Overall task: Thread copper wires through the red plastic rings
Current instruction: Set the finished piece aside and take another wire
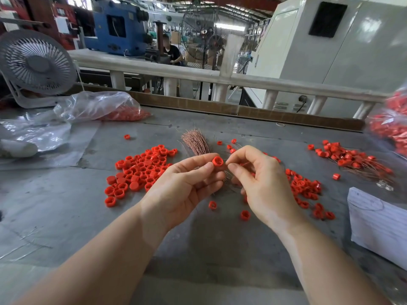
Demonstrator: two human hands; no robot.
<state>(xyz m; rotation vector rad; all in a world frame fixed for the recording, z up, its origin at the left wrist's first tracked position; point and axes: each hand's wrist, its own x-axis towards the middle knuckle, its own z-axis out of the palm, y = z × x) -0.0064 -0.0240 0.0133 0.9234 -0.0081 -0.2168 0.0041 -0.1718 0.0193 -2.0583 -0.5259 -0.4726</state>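
Note:
My left hand [187, 183] pinches a single red plastic ring [217, 161] between thumb and forefinger, above the grey table. Right beside the ring, my right hand [262, 183] pinches a thin copper wire, too fine to follow, with thumb and forefinger. A bundle of copper wires [196, 142] fans out on the table just behind my hands. A heap of loose red rings [138, 170] lies to the left. More rings [306, 188] lie under and right of my right hand. Rings with wires through them [354, 159] are piled at the far right.
A clear plastic bag of red rings [103, 108] and a white desk fan [36, 62] stand at the back left. Another bag of rings [389, 126] sits at the right edge. A white paper stack [378, 225] lies near right. A white railing [198, 75] borders the table's far side.

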